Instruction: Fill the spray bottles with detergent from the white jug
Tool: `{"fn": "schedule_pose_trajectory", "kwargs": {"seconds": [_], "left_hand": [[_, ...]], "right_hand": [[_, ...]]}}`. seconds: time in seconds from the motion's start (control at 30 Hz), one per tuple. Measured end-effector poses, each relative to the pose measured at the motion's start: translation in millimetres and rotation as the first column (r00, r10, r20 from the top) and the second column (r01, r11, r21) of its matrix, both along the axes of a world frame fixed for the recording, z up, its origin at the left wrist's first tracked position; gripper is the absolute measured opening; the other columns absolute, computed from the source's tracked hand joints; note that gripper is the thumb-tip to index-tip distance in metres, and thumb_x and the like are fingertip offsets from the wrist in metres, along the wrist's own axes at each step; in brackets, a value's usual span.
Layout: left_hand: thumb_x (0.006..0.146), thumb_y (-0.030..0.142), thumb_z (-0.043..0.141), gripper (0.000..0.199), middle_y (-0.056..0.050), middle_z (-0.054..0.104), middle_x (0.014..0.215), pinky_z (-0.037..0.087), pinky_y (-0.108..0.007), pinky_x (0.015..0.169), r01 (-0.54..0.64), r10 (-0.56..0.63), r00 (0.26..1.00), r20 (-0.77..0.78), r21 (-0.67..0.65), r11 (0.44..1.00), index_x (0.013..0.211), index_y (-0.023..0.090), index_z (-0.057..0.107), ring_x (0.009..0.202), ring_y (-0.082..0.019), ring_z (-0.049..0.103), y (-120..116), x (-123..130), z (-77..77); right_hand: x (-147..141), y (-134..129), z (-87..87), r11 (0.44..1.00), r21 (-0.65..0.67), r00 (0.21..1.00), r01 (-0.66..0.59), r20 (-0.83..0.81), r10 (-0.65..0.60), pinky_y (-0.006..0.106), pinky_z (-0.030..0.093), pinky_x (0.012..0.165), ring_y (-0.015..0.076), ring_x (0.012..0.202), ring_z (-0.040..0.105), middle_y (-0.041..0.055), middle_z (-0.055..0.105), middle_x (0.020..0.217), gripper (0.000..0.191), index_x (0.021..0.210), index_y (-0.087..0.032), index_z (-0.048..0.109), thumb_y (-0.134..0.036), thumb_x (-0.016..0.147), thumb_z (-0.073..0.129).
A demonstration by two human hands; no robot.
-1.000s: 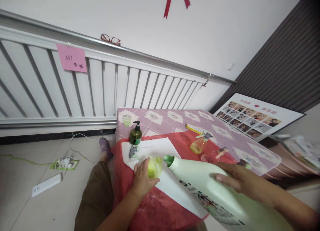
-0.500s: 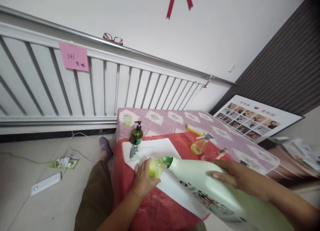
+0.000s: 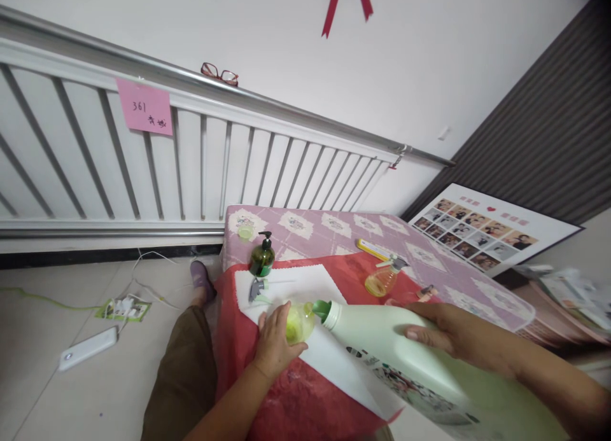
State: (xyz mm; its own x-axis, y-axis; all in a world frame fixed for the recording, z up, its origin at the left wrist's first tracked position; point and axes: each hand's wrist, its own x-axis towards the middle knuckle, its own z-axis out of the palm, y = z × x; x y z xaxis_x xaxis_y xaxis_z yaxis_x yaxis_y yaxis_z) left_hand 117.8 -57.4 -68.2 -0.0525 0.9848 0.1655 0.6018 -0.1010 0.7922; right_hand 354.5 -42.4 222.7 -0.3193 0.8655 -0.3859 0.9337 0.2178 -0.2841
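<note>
My left hand [image 3: 275, 344] is wrapped round a small clear bottle [image 3: 300, 324] with yellow-green liquid inside, tilted over a white sheet [image 3: 329, 364]. In my right hand [image 3: 443, 329] is a large pale green detergent jug [image 3: 382, 329], held by its handle and tipped on its side. Its green spout [image 3: 321, 310] meets the mouth of the small bottle. On the sheet, left of my hand, lies a grey and green spray head [image 3: 258, 289]. Behind it stands a dark green pump bottle [image 3: 262, 256]. A spray bottle with yellow liquid [image 3: 380, 280] stands farther right.
The table has a purple patterned cloth [image 3: 315, 240] and a red cover [image 3: 305, 403]. A yellow box [image 3: 375, 249] and a small pale green cup [image 3: 245, 231] lie toward the back. A white radiator [image 3: 214, 161] runs behind. On the floor are a power strip [image 3: 125, 308] and cables.
The view has shifted slightly, moving the scene a little to the right. Both hands keep their holds, with the spout still at the small bottle's mouth.
</note>
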Motion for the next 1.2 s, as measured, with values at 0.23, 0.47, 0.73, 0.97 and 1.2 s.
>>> {"fn": "schedule_pose_trajectory", "kwargs": {"seconds": [0.23,0.47,0.73,0.97,1.2], "left_hand": [[0.062,0.036,0.073,0.09,-0.012,0.048,0.14,0.015,-0.055,0.114,0.0,0.0,1.0,0.0,-0.002,1.0,0.14,0.022,0.03,0.131,-0.03,0.041,0,0,0.3],[0.062,0.035,0.073,0.09,-0.012,0.047,0.141,0.014,-0.056,0.114,0.01,-0.01,1.0,0.005,-0.002,1.0,0.14,0.021,0.03,0.132,-0.029,0.04,0,0,-0.9],[0.062,0.036,0.073,0.09,-0.012,0.047,0.141,0.014,-0.056,0.114,0.005,-0.005,1.0,-0.005,-0.009,1.0,0.14,0.022,0.03,0.132,-0.03,0.04,1,0,-0.6],[0.061,0.035,0.073,0.091,-0.012,0.046,0.142,0.013,-0.056,0.114,0.009,-0.008,1.0,0.006,-0.009,1.0,0.14,0.023,0.03,0.132,-0.029,0.04,1,0,-1.8],[0.062,0.035,0.073,0.091,-0.012,0.045,0.143,0.012,-0.056,0.114,0.016,-0.016,1.0,0.003,-0.025,1.0,0.14,0.023,0.03,0.133,-0.029,0.039,1,0,-1.0]], "right_hand": [[-5,1,8.1,0.993,-0.106,0.998,-0.06,-0.007,0.059,0.032,0.049,0.069,0.0267,0.082,0.065,0.0072,0.07,0.09,0.043,0.094,-0.019,0.062,-0.058,0.083,0.048],[-4,3,6.6,0.993,-0.111,0.999,-0.051,-0.006,0.051,0.032,0.049,0.068,0.0265,0.081,0.065,0.0065,0.07,0.088,0.042,0.093,-0.02,0.063,-0.059,0.082,0.05],[-12,2,14.1,0.993,-0.112,0.999,-0.048,0.0,0.048,0.033,0.048,0.069,0.0259,0.079,0.064,0.0064,0.07,0.087,0.042,0.091,-0.021,0.064,-0.059,0.082,0.05],[-14,1,18.3,0.993,-0.105,0.998,-0.053,0.041,0.057,0.033,0.049,0.072,0.0267,0.084,0.065,0.006,0.07,0.089,0.042,0.093,-0.022,0.064,-0.06,0.083,0.048],[-16,1,20.5,0.995,-0.088,0.996,-0.051,0.065,0.056,0.036,0.049,0.076,0.0281,0.088,0.064,0.0076,0.07,0.094,0.048,0.098,-0.021,0.064,-0.063,0.084,0.045]]}}
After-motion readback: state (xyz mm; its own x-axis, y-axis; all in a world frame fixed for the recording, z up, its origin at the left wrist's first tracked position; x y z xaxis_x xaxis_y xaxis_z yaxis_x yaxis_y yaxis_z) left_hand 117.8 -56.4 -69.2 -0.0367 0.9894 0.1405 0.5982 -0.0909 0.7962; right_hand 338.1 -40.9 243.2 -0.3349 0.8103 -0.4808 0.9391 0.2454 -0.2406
